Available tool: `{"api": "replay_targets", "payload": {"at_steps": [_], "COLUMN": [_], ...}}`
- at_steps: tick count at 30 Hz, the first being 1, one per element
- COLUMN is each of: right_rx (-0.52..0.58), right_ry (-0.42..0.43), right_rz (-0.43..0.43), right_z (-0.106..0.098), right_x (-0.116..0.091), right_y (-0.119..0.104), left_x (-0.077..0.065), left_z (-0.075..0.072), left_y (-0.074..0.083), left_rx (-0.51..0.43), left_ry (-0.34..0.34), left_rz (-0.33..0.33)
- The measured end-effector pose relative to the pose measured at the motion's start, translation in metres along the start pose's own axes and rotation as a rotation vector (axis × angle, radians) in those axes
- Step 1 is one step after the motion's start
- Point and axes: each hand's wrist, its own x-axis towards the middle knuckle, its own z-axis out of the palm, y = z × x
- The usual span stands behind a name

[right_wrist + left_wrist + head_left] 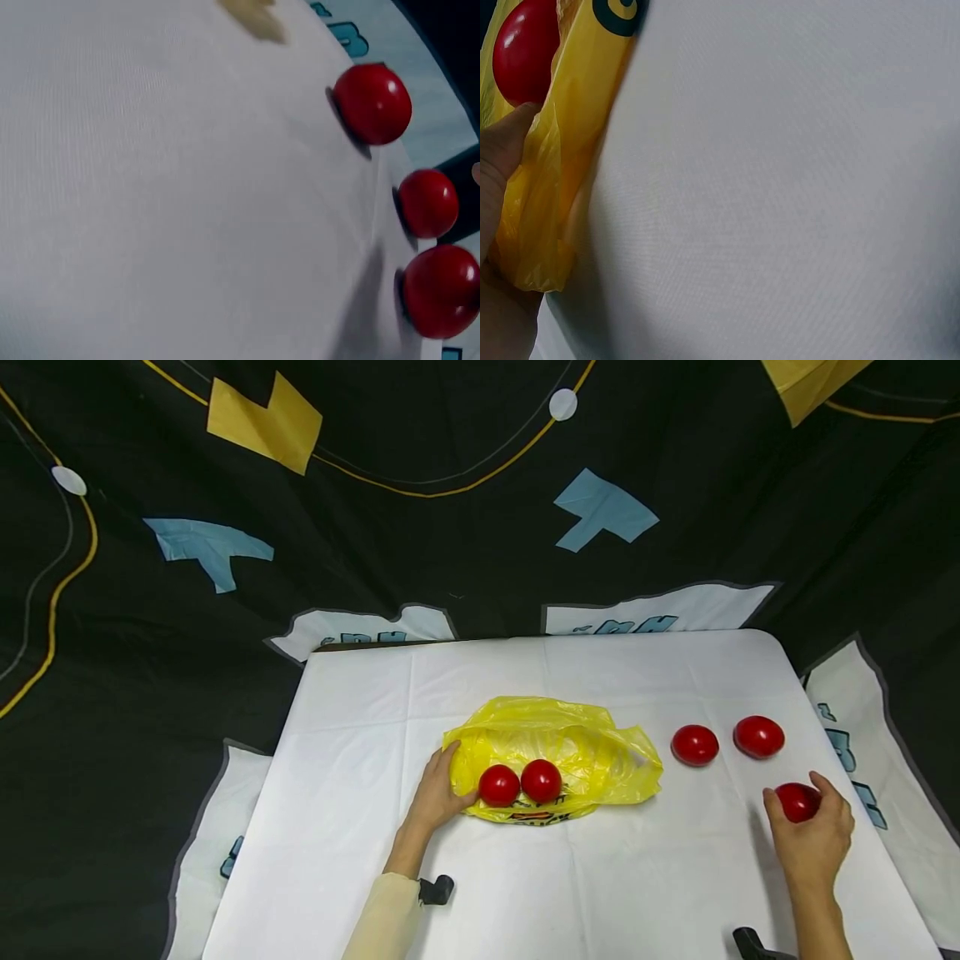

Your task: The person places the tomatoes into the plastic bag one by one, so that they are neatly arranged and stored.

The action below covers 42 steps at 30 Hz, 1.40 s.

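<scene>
Head view: the left hand [435, 795] pinches the yellow bag [592, 764], likely steadying it. At right, the right hand [817, 839] grips a red ball [797, 802].

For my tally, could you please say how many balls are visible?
5: two balls in or on the bag, two on the table, one in the right hand. The bag may hide more.

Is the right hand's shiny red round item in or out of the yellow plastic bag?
Out: the right hand holds the item, white tablecloth between it and the bag.
</scene>
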Motion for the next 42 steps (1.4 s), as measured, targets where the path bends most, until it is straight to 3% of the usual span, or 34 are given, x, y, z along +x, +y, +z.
{"api": "replay_targets", "payload": {"at_steps": [12, 20, 42], "right_rx": [-0.085, -0.034, 0.002], "right_ry": [-0.138, -0.127, -0.175], "right_rz": [0.155, 0.211, 0.358], "right_z": [0.001, 0.002, 0.001], "right_x": [0.009, 0.011, 0.01], "right_y": [0.026, 0.04, 0.044], "left_x": [-0.001, -0.001, -0.001], "left_z": [-0.001, -0.002, -0.001], "left_y": [0.001, 0.002, 0.002], "left_rx": [-0.005, -0.009, -0.016], "left_ry": [0.003, -0.005, -0.011], "left_rz": [0.006, -0.007, -0.013]}}
